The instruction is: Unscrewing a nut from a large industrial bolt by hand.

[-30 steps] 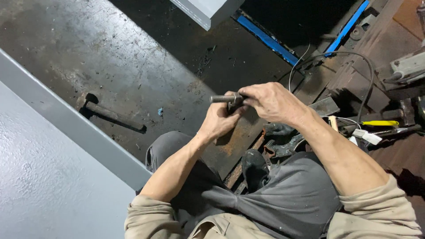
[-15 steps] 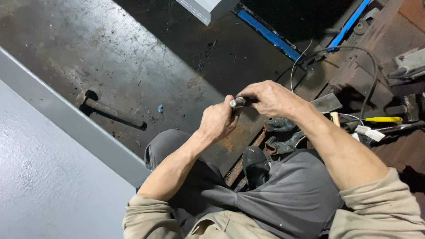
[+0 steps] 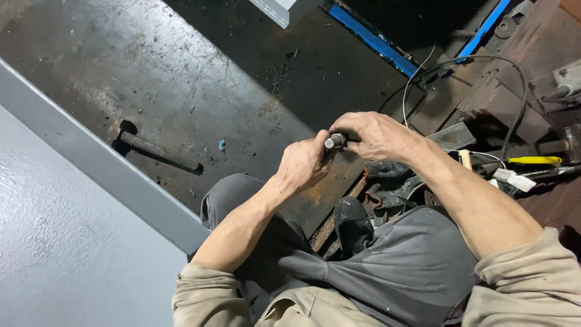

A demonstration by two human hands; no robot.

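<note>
Far left: a grey painted panel (image 3: 66,242) running along the left edge of the floor (image 3: 181,79), its raised lip slanting from upper left toward the knees. Just beyond that lip, a hammer (image 3: 158,151) lying flat on the dark floor, head toward the panel, handle pointing right, well apart from both hands. Near it, a small blue scrap (image 3: 221,145).

Centre, above the lap and clear of the floor: left hand (image 3: 301,165) closed in a loose fist, thumb and fingertips pinching the near end of a short metal rod (image 3: 334,142). Only that grey round end showing between the two hands; rest hidden. Long axis roughly level, running left to right from one fist into the other. Right hand (image 3: 374,134) curled over the far part, knuckles up, fingers wrapped tight around it. Both hands touching the rod, almost touching each other; neither nearer than the other.

Below: grey trousers, a black shoe (image 3: 353,224) on a rusty plate (image 3: 321,194).

Far right: a yellow-handled screwdriver (image 3: 534,160) and a black cable (image 3: 514,103) among scrap metal by the right edge of the floor, apart from the hands.
</note>
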